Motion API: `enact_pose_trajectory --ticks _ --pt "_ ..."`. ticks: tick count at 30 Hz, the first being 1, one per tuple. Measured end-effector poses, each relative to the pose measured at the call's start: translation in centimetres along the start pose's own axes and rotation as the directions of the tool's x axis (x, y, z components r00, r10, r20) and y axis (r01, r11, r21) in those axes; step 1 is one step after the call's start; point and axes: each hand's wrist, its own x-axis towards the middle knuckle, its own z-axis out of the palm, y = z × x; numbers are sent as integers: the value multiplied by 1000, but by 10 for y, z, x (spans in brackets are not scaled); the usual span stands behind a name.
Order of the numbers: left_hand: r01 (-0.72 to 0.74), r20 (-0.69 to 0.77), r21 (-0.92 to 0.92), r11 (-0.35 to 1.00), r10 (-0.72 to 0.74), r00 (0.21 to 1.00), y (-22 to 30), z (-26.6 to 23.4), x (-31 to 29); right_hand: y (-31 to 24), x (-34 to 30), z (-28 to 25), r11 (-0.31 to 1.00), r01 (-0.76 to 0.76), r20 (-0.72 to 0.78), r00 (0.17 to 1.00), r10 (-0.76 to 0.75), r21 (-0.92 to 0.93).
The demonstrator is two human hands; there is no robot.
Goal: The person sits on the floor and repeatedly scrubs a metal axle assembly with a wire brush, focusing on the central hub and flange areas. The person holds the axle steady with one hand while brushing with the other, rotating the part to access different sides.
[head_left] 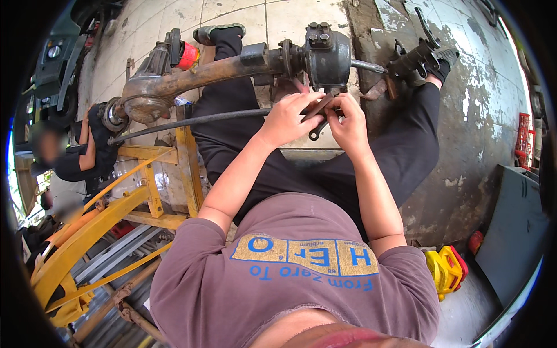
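Observation:
Just below the dark axle housing (328,61), my two hands are close together. My left hand (290,119) has its fingers closed around a flat brownish metal bar (318,107), which slants up toward the housing. My right hand (348,120) is closed too, thumb and fingers pinched on a dark spanner (316,134) whose ring end points down between the hands. How its fingertips meet the spanner is partly hidden. A long dark rod (203,118) runs leftward from behind my left wrist.
The rusty axle tube (197,80) stretches left over my leg. A red tin (188,56) stands behind it. A yellow frame (187,156) is at left, near another person (75,145). A steering knuckle (415,62) lies by my right foot, a yellow-red object (445,271) at lower right.

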Motion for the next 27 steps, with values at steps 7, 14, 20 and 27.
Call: enact_pose_trajectory --ticks 7,14,20,27 --pt "69 -101 -108 992 -80 992 -9 8 -5 9 6 0 967 113 -51 990 -128 -226" --pt "140 -125 -197 970 -166 978 -18 8 -11 -32 -5 9 672 307 209 952 -225 -674" --pt "189 -76 -281 941 -218 973 -26 4 -11 -13 -4 22 682 378 296 924 -240 -626" --pt "13 -194 -75 997 -27 981 -37 -3 -1 -4 20 5 764 427 90 893 -442 -485"
